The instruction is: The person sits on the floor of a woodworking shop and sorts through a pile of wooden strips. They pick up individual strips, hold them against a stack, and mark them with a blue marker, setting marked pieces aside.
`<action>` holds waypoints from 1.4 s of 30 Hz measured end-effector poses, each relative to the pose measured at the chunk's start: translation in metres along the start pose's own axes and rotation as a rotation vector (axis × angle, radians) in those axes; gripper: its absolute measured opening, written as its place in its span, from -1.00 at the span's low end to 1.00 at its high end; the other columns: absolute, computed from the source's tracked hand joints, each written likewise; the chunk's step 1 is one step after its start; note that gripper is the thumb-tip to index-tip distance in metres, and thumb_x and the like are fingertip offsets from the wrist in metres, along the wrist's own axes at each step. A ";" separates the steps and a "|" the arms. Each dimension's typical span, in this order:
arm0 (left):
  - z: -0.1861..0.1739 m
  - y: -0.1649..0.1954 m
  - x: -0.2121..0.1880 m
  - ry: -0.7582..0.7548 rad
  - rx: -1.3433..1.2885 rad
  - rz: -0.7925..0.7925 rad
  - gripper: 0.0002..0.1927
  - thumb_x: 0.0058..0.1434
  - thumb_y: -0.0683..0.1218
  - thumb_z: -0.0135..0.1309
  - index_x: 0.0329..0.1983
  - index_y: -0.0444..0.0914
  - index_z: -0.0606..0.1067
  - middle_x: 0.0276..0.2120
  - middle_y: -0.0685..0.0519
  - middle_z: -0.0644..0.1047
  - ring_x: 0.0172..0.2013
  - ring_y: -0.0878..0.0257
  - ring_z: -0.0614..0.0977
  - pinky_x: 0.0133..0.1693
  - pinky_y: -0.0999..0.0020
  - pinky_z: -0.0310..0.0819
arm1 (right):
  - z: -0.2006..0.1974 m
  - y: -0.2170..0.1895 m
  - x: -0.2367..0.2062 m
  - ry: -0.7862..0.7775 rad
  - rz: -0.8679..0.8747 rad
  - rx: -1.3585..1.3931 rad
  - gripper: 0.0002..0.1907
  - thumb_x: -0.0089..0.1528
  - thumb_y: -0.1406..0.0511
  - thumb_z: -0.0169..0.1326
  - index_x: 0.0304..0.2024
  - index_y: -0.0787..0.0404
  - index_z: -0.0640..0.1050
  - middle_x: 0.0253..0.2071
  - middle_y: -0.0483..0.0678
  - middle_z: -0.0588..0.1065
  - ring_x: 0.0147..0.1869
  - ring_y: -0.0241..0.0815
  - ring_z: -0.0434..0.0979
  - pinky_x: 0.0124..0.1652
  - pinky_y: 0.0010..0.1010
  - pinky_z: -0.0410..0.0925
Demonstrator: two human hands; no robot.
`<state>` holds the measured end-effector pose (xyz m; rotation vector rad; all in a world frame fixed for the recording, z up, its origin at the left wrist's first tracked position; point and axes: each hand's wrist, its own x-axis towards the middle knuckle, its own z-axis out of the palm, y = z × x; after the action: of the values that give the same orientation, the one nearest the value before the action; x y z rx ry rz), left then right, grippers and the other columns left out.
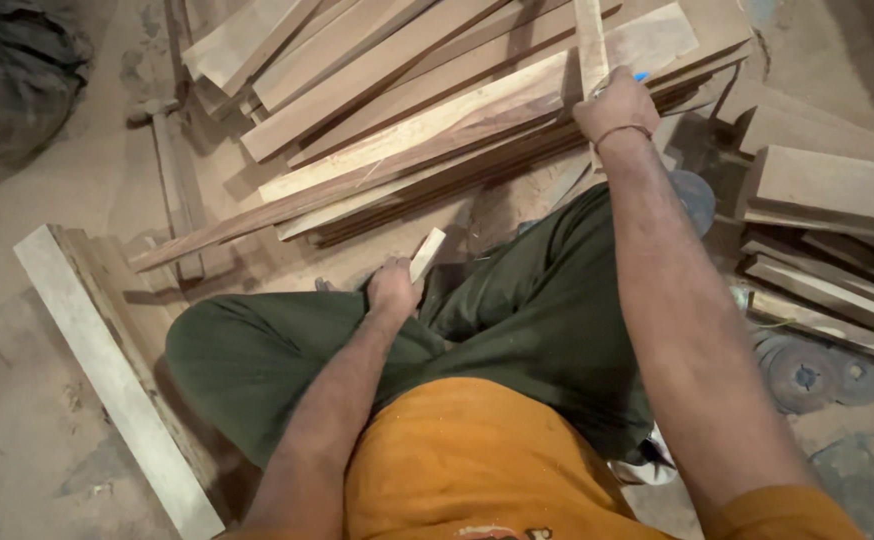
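- My right hand (614,103) is closed around a narrow wooden strip (589,40) standing nearly upright over the plank pile; a bit of blue, maybe a pen, peeks from the same fist.
- My left hand (393,287) rests by my knee, fingers curled on a short pale wood offcut (426,254) that pokes up past the thumb.
- I judge the strip light and stiff but thin enough to flex or snap; a grip near its lower end, as now, steadies it. The offcut looks light and rigid, easy to pinch across its flat faces.
- The pile of sawn planks (427,110) lies on the dusty floor ahead, boards overlapping at angles; rough edges could splinter.
- A long pale batten (107,370) lies to my left; more boards (837,190) and a round saw blade (805,376) sit to my right.
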<state>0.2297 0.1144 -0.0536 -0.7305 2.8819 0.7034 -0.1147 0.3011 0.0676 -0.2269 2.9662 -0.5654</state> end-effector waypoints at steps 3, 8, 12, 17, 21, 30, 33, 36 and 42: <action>-0.004 0.003 -0.001 0.138 -0.196 0.058 -0.61 0.05 0.00 0.31 -0.12 -0.29 0.55 -0.19 -0.19 0.57 -0.15 -0.15 0.60 -0.11 0.00 0.52 | -0.002 0.002 -0.002 -0.010 0.016 0.026 -0.39 0.02 0.03 0.36 -0.02 0.22 0.52 -0.08 0.21 0.58 0.05 0.24 0.57 0.01 -0.02 0.41; -0.037 0.012 0.006 0.120 -0.623 -0.119 -0.69 0.24 -0.01 0.25 -0.20 -0.36 0.52 -0.30 -0.19 0.60 -0.29 0.02 0.66 -0.21 0.16 0.52 | 0.006 0.011 0.003 0.227 -0.110 0.151 -0.27 0.06 0.01 0.42 0.11 0.31 0.50 -0.04 0.26 0.56 0.04 0.27 0.56 -0.05 -0.01 0.42; -0.082 0.016 0.048 0.178 -1.068 -0.130 -0.71 0.29 -0.05 0.11 -0.04 -0.34 0.50 -0.22 -0.04 0.62 -0.24 0.21 0.66 -0.22 0.30 0.62 | 0.016 0.018 0.009 0.173 -0.122 0.126 -0.27 0.05 0.02 0.43 0.10 0.30 0.51 -0.05 0.25 0.57 0.05 0.26 0.56 -0.03 0.00 0.41; -0.122 0.029 0.099 0.158 -1.057 0.034 -0.52 0.18 -0.10 0.23 0.10 -0.38 0.39 -0.15 -0.03 0.59 -0.17 0.28 0.64 -0.17 0.35 0.60 | 0.018 0.027 0.011 0.233 -0.165 0.225 -0.30 0.08 0.02 0.43 0.10 0.28 0.51 -0.06 0.23 0.58 0.05 0.25 0.57 -0.02 -0.03 0.41; -0.123 0.044 0.129 0.174 -0.826 0.059 -0.58 0.22 -0.12 0.26 0.07 -0.44 0.49 -0.16 -0.13 0.64 -0.16 0.20 0.66 -0.07 0.33 0.58 | 0.016 0.026 0.009 0.422 -0.301 0.335 -0.43 0.22 0.06 0.41 0.13 0.23 0.54 -0.03 0.20 0.60 0.05 0.24 0.59 0.00 -0.04 0.43; -0.100 0.063 0.149 0.221 -0.906 0.141 -0.57 0.20 -0.16 0.28 0.08 -0.44 0.48 -0.06 -0.13 0.66 -0.03 0.21 0.69 0.06 0.33 0.58 | 0.001 0.023 0.009 0.398 -0.223 0.442 -0.54 0.21 0.14 0.38 0.04 0.26 0.58 -0.20 0.13 0.62 -0.12 0.08 0.66 -0.09 -0.16 0.46; -0.102 0.063 0.150 0.202 -0.862 0.132 -0.57 0.21 -0.15 0.29 0.09 -0.42 0.49 -0.08 -0.10 0.67 -0.07 0.22 0.70 0.03 0.32 0.58 | -0.002 0.021 0.013 0.507 -0.332 0.509 -0.62 0.25 0.23 0.38 0.00 0.30 0.58 -0.19 0.11 0.63 -0.17 0.02 0.67 -0.11 -0.19 0.48; -0.103 0.064 0.149 0.153 -0.857 0.081 -0.57 0.21 -0.13 0.29 0.09 -0.40 0.49 -0.12 -0.08 0.68 -0.12 0.23 0.70 -0.01 0.32 0.60 | -0.006 0.020 0.015 0.547 -0.406 0.636 -0.68 0.29 0.31 0.33 0.01 0.34 0.57 -0.19 0.07 0.64 -0.19 -0.06 0.67 -0.10 -0.23 0.49; -0.099 0.065 0.146 0.171 -0.862 0.146 -0.60 0.23 -0.14 0.28 0.08 -0.41 0.51 -0.08 -0.09 0.67 -0.06 0.20 0.70 0.03 0.31 0.59 | -0.014 0.019 0.008 0.539 -0.394 0.694 -0.76 0.39 0.34 0.31 -0.07 0.37 0.52 -0.27 0.00 0.58 -0.22 -0.18 0.58 -0.13 -0.31 0.46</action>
<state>0.0728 0.0571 0.0338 -0.6511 2.7081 2.0403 -0.1268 0.3223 0.0730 -0.6736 2.9438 -1.9083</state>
